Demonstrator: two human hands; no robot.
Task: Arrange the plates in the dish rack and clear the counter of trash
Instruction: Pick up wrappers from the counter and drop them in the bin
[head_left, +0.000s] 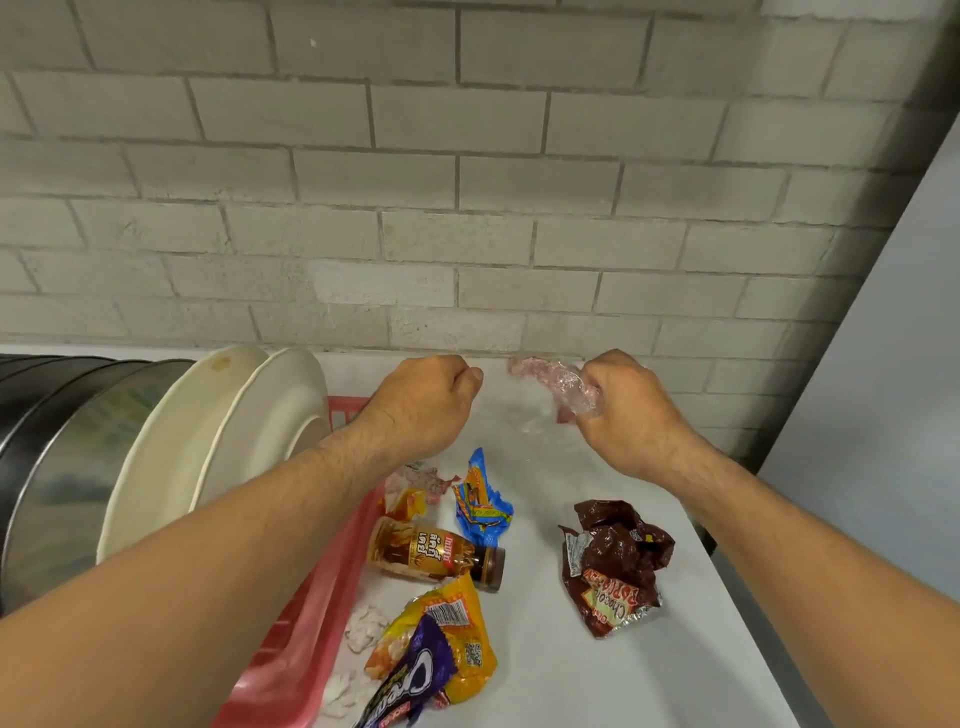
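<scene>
My right hand (631, 410) grips a crumpled clear pinkish plastic wrapper (550, 382) near the back wall. My left hand (423, 402) hovers beside it with curled fingers and holds nothing that I can see. Two cream plates (249, 426) stand upright in the red dish rack (306, 613) at the left, with metal plates (62, 441) behind them. Trash lies on the white counter (545, 665): a brown chocolate wrapper (613, 566), a blue wrapper (483, 504), a small brown bottle (431, 553) on its side, and a yellow and purple snack bag (436, 654).
A grey brick wall (467, 182) runs along the back of the counter. A white panel (893, 389) stands at the right, past the counter's edge. Crumpled white tissues (363, 629) lie by the rack. More torn wrappers (421, 483) sit under my left wrist.
</scene>
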